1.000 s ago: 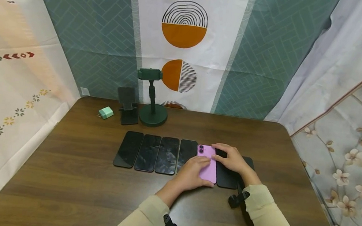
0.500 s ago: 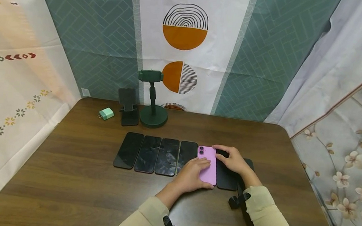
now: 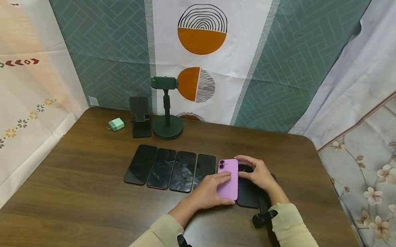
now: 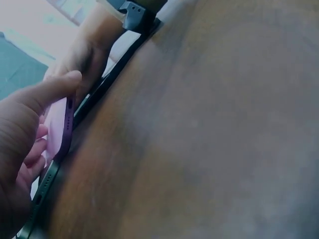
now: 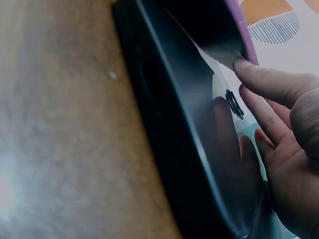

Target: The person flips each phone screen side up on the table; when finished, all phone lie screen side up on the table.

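Note:
In the head view, both hands are at a pink smartphone (image 3: 228, 181), which lies back up with its twin camera toward the far side. My left hand (image 3: 207, 191) grips it, fingers over its left side and thumb at the bottom edge. The right hand (image 3: 259, 176) holds the upper right edge with thumb and forefinger. In the right wrist view, the pink phone's edge (image 5: 244, 35) is raised and tilted above a black phone, its dark screen side showing under my thumb. The black phone (image 3: 248, 193) lies directly to its right, partly under the right hand.
Several dark phones (image 3: 183, 171) lie side by side on the wooden table (image 3: 102, 210), left of the pink one. Another dark phone's edge shows behind the right wrist. Farther back are a green phone stand (image 3: 167, 126), a black folding stand (image 3: 141, 127) and a mint charger plug (image 3: 116, 124).
The pink phone has come up slightly and shifted a little right and away. My right hand has moved a little right with its edge; the left hand has barely moved.

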Demonstrator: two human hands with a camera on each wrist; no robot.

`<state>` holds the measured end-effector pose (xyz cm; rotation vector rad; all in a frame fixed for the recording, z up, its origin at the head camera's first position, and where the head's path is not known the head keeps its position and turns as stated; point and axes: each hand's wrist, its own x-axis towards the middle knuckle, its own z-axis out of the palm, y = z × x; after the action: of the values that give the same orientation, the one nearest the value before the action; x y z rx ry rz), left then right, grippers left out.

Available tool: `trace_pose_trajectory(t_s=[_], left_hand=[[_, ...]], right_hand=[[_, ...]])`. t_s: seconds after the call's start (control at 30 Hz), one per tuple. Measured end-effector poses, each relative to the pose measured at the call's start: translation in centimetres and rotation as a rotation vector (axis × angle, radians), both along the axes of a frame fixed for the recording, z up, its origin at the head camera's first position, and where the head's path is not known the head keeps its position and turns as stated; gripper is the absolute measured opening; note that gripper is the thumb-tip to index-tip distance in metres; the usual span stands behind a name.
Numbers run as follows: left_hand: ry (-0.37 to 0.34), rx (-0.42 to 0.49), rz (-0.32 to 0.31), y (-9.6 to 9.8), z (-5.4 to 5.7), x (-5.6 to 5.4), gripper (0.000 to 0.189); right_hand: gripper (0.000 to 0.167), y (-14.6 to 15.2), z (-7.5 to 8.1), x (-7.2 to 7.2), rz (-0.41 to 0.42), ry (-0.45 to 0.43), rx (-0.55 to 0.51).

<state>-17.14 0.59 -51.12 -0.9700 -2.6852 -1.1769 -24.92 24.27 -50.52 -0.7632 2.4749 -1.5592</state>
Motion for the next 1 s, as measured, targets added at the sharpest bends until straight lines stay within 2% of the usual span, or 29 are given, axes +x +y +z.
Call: trace_pose_trajectory(t_s=[0.3,0.53,0.8,1.0], left_hand=[[-0.063,0.117,-0.03,-0.4,0.2,-0.2,0.082],[-0.08,0.206,-0.028,-0.7,0.1,-0.5,0.08],[-0.174,0.313,-0.051,-0.8,0.3,-0.4,0.079],[-0.231,0.399,-0.069,-0.7,0.3,-0.5,0.078]], right_hand=[[0.068,0.1,0.0,-0.2,0.072,-0.019,-0.1],[0.076,-0.2,0.3,-0.2,0.124,-0.026,-0.046],[0.09,-0.6,0.8,-0.5,0.204,-0.05,-0.013],[0.097,-0.8,1.0,-0.6,0.233,-0.053,-0.015]])
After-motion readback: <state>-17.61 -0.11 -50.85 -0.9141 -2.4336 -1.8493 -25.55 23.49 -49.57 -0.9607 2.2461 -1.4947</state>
